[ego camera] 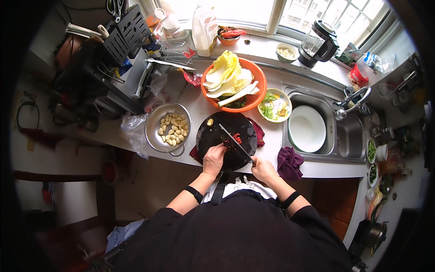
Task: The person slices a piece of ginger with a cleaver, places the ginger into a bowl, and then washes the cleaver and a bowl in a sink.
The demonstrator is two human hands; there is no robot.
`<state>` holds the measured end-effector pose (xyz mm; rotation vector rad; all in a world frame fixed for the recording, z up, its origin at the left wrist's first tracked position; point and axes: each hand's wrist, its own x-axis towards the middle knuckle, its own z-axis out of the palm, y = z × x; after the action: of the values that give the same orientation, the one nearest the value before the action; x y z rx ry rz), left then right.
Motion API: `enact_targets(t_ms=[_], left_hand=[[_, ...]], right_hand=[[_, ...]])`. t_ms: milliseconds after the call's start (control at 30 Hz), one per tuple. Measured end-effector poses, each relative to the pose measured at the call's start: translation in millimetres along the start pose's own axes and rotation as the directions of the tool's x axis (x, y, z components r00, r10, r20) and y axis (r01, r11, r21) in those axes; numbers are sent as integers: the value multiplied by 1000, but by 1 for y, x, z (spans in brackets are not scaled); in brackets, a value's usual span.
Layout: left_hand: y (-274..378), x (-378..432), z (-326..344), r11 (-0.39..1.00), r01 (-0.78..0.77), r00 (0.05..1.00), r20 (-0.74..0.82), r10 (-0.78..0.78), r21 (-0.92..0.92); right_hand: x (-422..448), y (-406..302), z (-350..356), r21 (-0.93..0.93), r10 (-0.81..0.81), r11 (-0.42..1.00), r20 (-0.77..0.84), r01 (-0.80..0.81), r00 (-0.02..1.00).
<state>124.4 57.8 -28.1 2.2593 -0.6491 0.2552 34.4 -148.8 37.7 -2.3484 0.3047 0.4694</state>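
A round black cutting board (pixel 227 159) lies on the counter before me, partly over a dark red cloth (pixel 257 132). My right hand (pixel 264 169) is closed round the handle of a kitchen knife (pixel 237 141), whose blade slants across the board. Against the blade's right side lie chopped red pieces (pixel 237 138), perhaps chili. On the board's left part is my left hand (pixel 214 158), its fingers bent and their tips near dark red bits; whether it pinches one is too small to tell. A piece of ginger (pixel 210 122) sits near the board's upper left edge.
Left of the board stands a metal colander (pixel 151 136) with peeled garlic cloves. Behind are an orange basin (pixel 261 73) of cabbage leaves and a bowl (pixel 289 117) of green scraps. A purple cloth (pixel 290 163) lies by the sink (pixel 331 156), which holds a large white basin (pixel 307 129).
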Motion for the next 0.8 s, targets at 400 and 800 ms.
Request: enact_targets(t_ms=[400,800], left_hand=[[6,-7,-7,998,59,996,61,-59,12],[-2,-14,8,986,-35,994,107,18,162]], right_hand=[[-29,-14,-16,-99,-67,993,-7,66,998],[-11,-21,10,-156,-18,987,56,26,998]])
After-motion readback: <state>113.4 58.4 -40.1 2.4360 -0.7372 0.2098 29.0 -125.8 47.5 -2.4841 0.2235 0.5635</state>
